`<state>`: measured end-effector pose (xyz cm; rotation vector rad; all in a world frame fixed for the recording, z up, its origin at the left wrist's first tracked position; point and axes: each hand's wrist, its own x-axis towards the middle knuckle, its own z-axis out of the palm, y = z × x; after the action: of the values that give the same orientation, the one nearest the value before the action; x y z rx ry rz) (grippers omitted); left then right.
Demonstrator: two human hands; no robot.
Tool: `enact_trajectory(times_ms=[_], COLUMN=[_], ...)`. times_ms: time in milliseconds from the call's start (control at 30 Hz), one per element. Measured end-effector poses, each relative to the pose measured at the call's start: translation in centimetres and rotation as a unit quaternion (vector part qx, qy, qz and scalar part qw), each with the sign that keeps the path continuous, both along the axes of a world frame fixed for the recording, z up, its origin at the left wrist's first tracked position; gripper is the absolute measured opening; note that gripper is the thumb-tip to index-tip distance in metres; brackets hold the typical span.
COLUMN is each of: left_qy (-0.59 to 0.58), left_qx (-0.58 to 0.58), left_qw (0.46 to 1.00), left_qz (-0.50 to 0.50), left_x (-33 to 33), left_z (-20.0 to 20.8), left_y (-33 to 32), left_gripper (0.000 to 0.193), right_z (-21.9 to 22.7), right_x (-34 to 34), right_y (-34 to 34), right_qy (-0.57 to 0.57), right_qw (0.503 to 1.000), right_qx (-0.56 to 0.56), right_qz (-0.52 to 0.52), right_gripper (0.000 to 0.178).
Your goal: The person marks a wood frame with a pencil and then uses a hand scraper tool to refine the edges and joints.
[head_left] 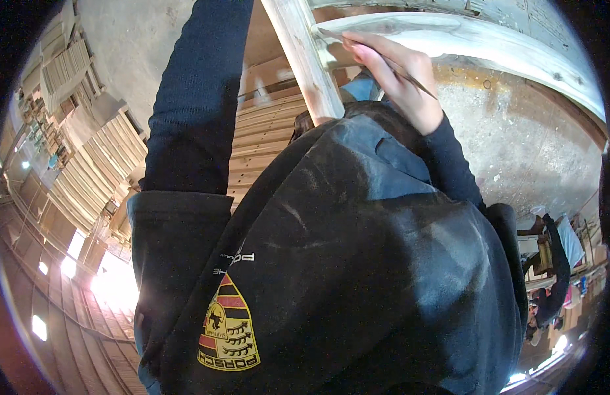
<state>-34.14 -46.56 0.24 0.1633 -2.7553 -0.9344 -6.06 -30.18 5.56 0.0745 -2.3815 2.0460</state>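
My right hand (400, 76) is closed in a pen-like grip round a slim brown stick-like tool (417, 84) with a pointed rear end. The tool's front end reaches the joint where a pale wooden post (305, 59) meets a curved, whitish wooden rail (476, 36). I cannot make out what kind of tool it is. My left arm (199, 92), in a dark sleeve, stretches up past the top edge, so the left hand is out of sight.
Slatted, drilled boards (265, 141) lie below the post. Stacks of timber (97, 174) stand on the left. Concrete floor (509, 131) shows under the rail. Another person (552, 276) in dark clothes is far off at the right. My dark dusty garment (357, 263) fills the lower middle.
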Motion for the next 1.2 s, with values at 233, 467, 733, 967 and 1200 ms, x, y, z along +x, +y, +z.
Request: enact_trajectory(times_ms=[233,467,733,967,1200], left_qy=[-0.051,0.031,-0.069,-0.019,-0.047], left_qx=[-0.003,-0.021,-0.038,-0.035,-0.030], left_qw=[0.998,0.999,0.996,0.999,0.998], left_qz=[0.029,0.007,0.041,0.021,0.025], left_x=[0.3,-0.3,-0.3,-0.8,-0.3], left_z=[0.4,-0.1,0.1,-0.5,0.2], left_y=[0.9,0.4,0.2,0.1,0.6], left_gripper=[0.068,0.069,0.070,0.072,0.072], right_z=[0.5,-1.9,-1.3,-1.6,-1.8], right_x=[2.4,-0.1,2.9,0.0,5.1], right_y=[0.0,-0.6,0.5,-0.4,0.4], right_qy=[-0.061,-0.052,-0.171,-0.080,-0.168], right_qw=[0.996,0.992,0.968,0.990,0.976], right_qx=[-0.021,-0.113,-0.164,-0.109,-0.099], right_qz=[0.058,-0.015,0.082,0.035,0.096], right_gripper=[0.022,0.024,0.025,0.026,0.029])
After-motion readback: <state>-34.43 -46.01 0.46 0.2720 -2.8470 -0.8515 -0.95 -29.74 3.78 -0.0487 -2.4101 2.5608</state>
